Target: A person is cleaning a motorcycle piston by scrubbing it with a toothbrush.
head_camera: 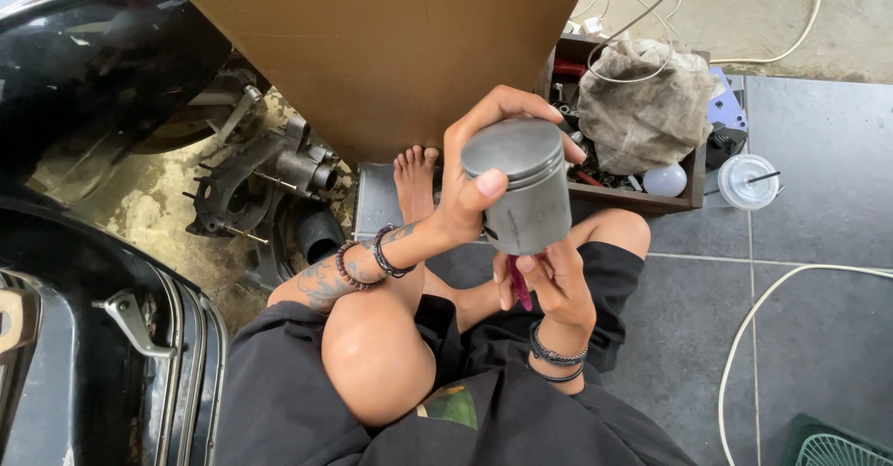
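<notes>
My left hand (479,164) grips a grey metal piston (521,187), thumb on its crown edge and fingers curled over the far side. It is held upright above my lap. My right hand (549,285) sits just under the piston, closed on a thin tool with a dark red handle (519,285) that points up toward the piston's skirt. Beaded bracelets circle both wrists. I sit cross-legged on the floor with a bare foot (416,182) ahead.
A dismantled engine part (260,182) and black motorbike bodywork (84,66) lie to the left. A wooden box (693,187) with a dirty rag (646,103), a plastic lidded cup (749,180) and white cables (753,336) are to the right. A brown panel (372,47) stands ahead.
</notes>
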